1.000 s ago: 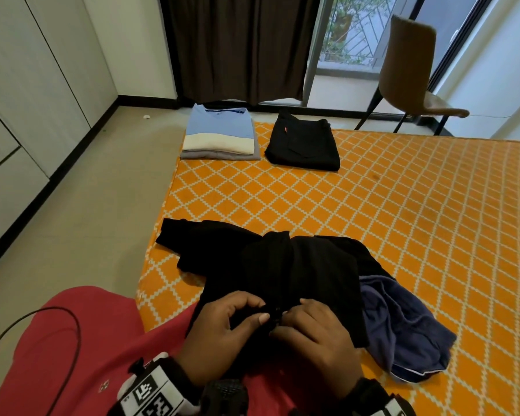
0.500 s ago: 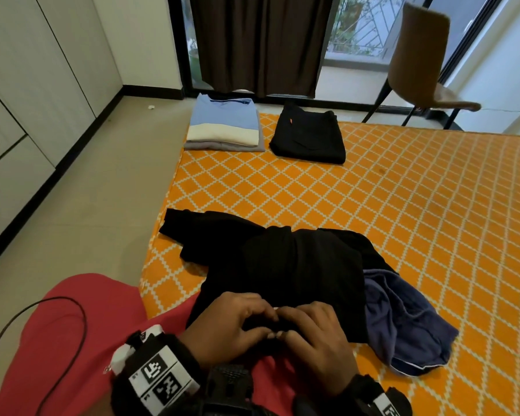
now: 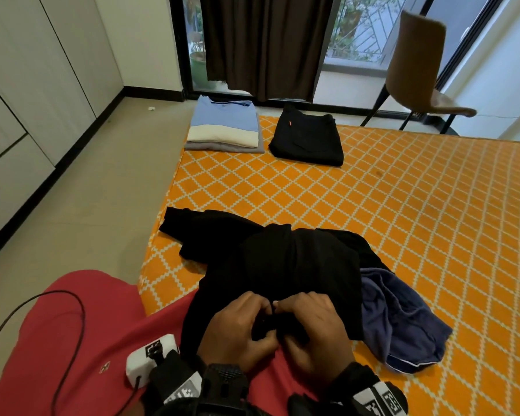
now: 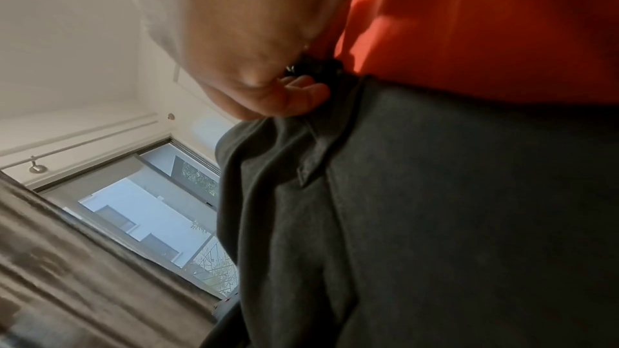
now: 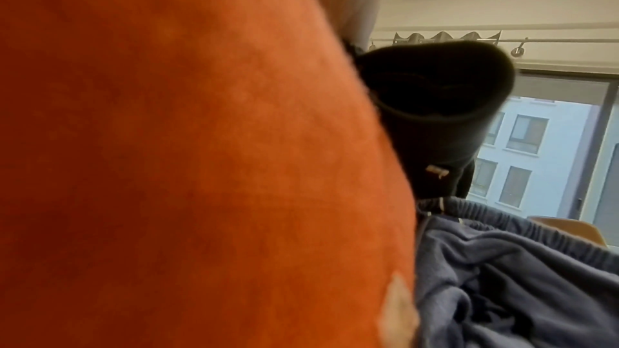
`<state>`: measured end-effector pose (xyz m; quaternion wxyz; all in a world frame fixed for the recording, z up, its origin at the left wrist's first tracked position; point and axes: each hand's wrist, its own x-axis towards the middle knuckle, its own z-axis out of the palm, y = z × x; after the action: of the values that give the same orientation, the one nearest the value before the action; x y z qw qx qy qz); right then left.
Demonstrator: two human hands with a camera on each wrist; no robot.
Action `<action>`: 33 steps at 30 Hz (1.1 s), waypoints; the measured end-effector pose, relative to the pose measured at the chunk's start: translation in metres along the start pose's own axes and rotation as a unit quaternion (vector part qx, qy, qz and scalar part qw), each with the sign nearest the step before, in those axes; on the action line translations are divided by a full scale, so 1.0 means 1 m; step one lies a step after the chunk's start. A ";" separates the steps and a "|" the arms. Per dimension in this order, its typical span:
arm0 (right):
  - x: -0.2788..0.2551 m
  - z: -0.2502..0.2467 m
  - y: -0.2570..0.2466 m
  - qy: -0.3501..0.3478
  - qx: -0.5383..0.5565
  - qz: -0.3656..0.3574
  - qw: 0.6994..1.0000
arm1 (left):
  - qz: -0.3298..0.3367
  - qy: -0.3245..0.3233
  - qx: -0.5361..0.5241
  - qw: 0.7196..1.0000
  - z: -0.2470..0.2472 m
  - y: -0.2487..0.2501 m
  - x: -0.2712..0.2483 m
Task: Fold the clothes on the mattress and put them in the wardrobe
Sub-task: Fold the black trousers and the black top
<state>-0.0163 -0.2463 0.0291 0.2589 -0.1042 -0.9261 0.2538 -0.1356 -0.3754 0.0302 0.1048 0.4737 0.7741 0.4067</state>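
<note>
At the near-left corner of the mattress, a flat orange surface with a white diamond lattice, lies the black garment, a matte, heavy-looking cloth, rumpled, one limb trailing toward the mattress's left edge and its near end drawn onto the person's red shirt. Left hand and right hand sit knuckle to knuckle on that near end, fingers curled in, each pinching a small bunch of the black cloth; the left wrist view shows the thumb pressed against a seamed edge with a belt-loop-like tab, though blur makes the exact grip uncertain. Touching the black garment's right side is a crumpled blue garment, soft, with an elastic gathered band and a white trim line. At the mattress's far-left corner stands a folded stack, light blue over cream over grey, and just beside it folded black trousers, neat rectangles. Beyond the mattress's far edge hang a dark curtain before glass doors, with a brown chair at the far right. Left of the mattress is bare floor up to the pale wardrobe panels. The mattress's middle and right side lie flat and open.
</note>
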 end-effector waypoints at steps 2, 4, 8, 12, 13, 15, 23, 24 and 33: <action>-0.001 -0.005 -0.001 -0.027 0.010 -0.007 1.000 | 0.010 0.002 -0.006 1.000 0.001 -0.003 -0.002; -0.003 -0.008 0.001 -0.044 0.015 -0.010 0.999 | 0.030 0.001 0.002 1.000 0.002 -0.006 -0.004; -0.008 -0.006 0.005 -0.046 0.022 -0.016 0.999 | 0.071 0.017 0.019 0.997 0.009 -0.014 -0.006; -0.011 0.001 0.007 -0.027 0.015 -0.024 0.999 | 0.100 0.046 0.035 0.993 0.016 -0.020 -0.006; -0.011 0.002 0.007 -0.023 0.014 -0.024 0.999 | 0.105 0.053 0.039 0.992 0.017 -0.020 -0.006; -0.012 0.003 0.006 -0.016 0.011 -0.024 1.000 | 0.114 0.065 0.052 0.990 0.017 -0.022 -0.007; -0.013 0.006 0.006 -0.001 0.008 -0.008 1.000 | 0.170 0.106 0.132 0.971 0.016 -0.024 -0.003; -0.013 0.008 0.006 0.002 0.006 -0.007 1.000 | 0.171 0.112 0.146 0.968 0.016 -0.023 -0.002; -0.014 0.014 0.007 0.036 -0.007 -0.029 0.999 | 0.246 0.097 0.182 0.947 0.008 -0.028 0.011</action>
<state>-0.0118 -0.2509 0.0089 0.2989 -0.0881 -0.9206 0.2355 -0.1549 -0.3681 0.0070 -0.1615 0.6186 0.7009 0.3161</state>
